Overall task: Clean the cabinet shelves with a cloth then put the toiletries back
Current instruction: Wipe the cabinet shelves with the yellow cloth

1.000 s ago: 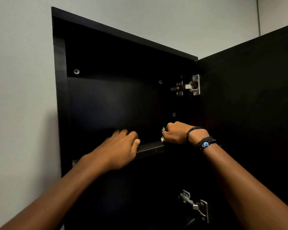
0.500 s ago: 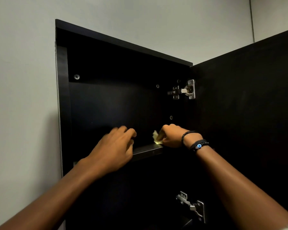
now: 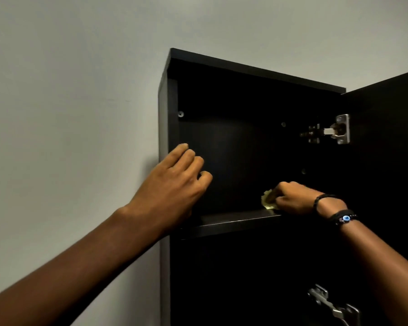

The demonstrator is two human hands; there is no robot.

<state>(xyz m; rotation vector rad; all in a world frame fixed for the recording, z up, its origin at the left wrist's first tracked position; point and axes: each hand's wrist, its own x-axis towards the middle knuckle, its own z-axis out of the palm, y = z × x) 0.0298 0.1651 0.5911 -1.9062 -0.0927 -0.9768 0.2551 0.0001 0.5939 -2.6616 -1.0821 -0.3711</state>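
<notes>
A black wall cabinet (image 3: 257,74) stands with its door (image 3: 386,161) swung out to the right. Its top shelf (image 3: 233,223) is bare. My right hand (image 3: 295,197) rests on the right part of that shelf, closed on a yellow cloth (image 3: 267,200) whose crumpled edge shows left of the fingers. My left hand (image 3: 174,184) hovers at the cabinet's left side panel, above the shelf's front edge, fingers loosely curled and holding nothing. No toiletries are in view.
A pale wall (image 3: 68,114) fills the left and top. One metal hinge (image 3: 337,131) joins the door at the upper right, another hinge (image 3: 332,304) lower down. The space below the shelf is dark.
My left hand has lifted off the shelf's front edge and moved up toward the left panel. My right hand with the cloth stays on the shelf's right part. The view has swung left.
</notes>
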